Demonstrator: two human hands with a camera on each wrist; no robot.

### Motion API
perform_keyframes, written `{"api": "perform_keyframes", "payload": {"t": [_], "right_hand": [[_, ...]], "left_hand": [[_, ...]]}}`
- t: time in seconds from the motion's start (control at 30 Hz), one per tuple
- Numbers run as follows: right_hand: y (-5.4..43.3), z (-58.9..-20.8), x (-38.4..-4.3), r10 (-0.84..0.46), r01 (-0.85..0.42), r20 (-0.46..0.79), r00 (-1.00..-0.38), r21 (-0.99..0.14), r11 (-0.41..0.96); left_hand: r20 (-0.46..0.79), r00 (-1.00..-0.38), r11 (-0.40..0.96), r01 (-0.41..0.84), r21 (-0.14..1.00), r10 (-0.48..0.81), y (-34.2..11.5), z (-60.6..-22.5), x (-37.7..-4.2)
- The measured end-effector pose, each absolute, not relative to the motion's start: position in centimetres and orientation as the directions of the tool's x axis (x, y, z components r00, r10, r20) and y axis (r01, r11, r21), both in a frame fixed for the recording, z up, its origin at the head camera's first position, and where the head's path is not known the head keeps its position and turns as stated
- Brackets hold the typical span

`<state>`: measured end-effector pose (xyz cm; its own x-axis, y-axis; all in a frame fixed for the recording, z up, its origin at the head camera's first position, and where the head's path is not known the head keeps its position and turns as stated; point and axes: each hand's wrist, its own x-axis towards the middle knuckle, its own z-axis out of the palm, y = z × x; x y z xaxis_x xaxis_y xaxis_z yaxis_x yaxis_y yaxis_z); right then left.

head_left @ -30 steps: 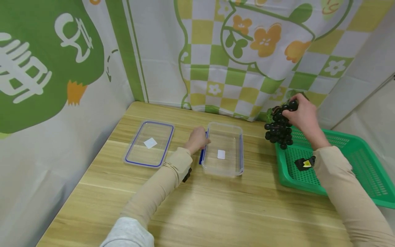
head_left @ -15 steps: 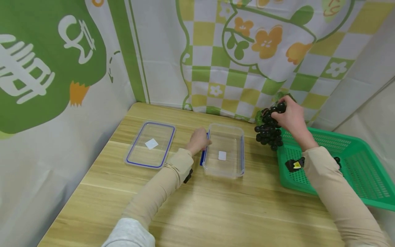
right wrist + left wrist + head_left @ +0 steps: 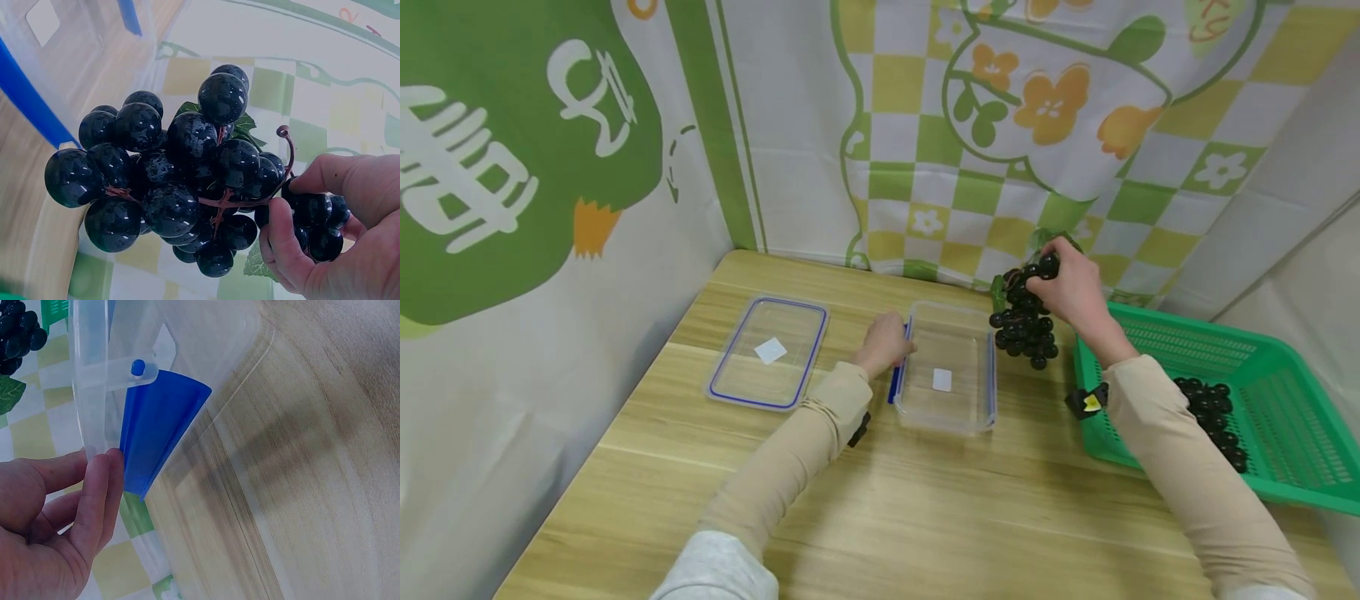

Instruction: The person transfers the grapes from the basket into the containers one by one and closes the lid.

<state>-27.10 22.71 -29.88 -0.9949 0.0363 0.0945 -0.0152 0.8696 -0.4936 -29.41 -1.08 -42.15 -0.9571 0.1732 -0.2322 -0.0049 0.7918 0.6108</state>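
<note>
A bunch of dark grapes (image 3: 1024, 333) with green leaves hangs from my right hand (image 3: 1075, 287), just right of the clear food container (image 3: 955, 350). Thumb and fingers grip its upper end by the stem, as the right wrist view shows, with a few grapes (image 3: 315, 215) around them. My left hand (image 3: 884, 343) pinches the rim at the container's left side. Near those fingertips, a blue clip (image 3: 159, 425) hangs outward in the left wrist view. The container stands uncovered on the table, a white label (image 3: 942, 380) on its bottom.
Left of the container lies a clear lid (image 3: 752, 379) with a blue seal and a white label. A green basket (image 3: 1262, 350) stands at the right, holding more dark grapes (image 3: 1213, 412). Patterned cloth (image 3: 925, 192) hangs behind the wooden table (image 3: 925, 517).
My right hand has carried the grapes left, from the basket's edge to beside the container. More grapes in the basket have come into view. The left hand stays at the rim.
</note>
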Motion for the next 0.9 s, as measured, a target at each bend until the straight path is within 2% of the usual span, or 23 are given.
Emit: {"api": "perform_keyframes", "payload": {"t": [0.9], "right_hand": [[17.8, -32.0, -27.4, -0.051, -0.091, 0.092, -0.994, -0.511, 0.855]], "left_hand": [[-0.217, -0.959, 0.785, 0.008, 0.619, 0.180, -1.1, -42.2, -29.2]]}}
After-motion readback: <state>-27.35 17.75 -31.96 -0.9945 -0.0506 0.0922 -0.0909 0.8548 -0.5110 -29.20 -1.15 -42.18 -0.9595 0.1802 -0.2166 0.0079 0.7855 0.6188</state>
